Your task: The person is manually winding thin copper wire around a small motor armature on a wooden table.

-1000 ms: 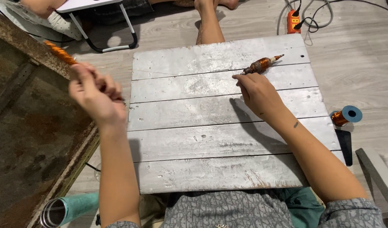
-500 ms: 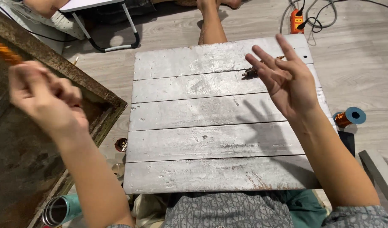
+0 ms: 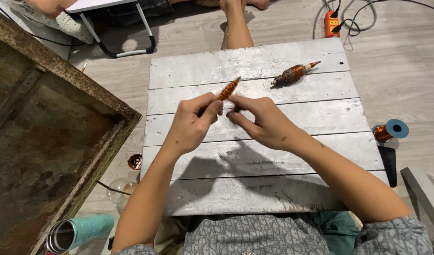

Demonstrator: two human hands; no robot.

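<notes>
Both forearms reach in from the near edge and meet over the middle of the pale plank tabletop. The left hand is curled, thumb and fingers pinched shut on the near end of a small copper-wound coil, which slants up and away toward the far right, held just above the boards. The right hand sits just beside it, fingers bent and their tips drawn together close under the coil's near end; from here I cannot tell whether that grip actually has hold of the coil or of a fine wire.

Farther off on the tabletop, to the right, a second, fatter wound coil lies on its side, well apart from both hands. Off the right edge, on the floor, rests a spool of copper wire with a blue flange, a dark flat object just near of it. To the left stands a rusty metal frame, with a teal tumbler lying at its near corner. At the far side an orange power strip with cables sits on the floor, and a bare leg stretches beyond the tabletop's far edge.
</notes>
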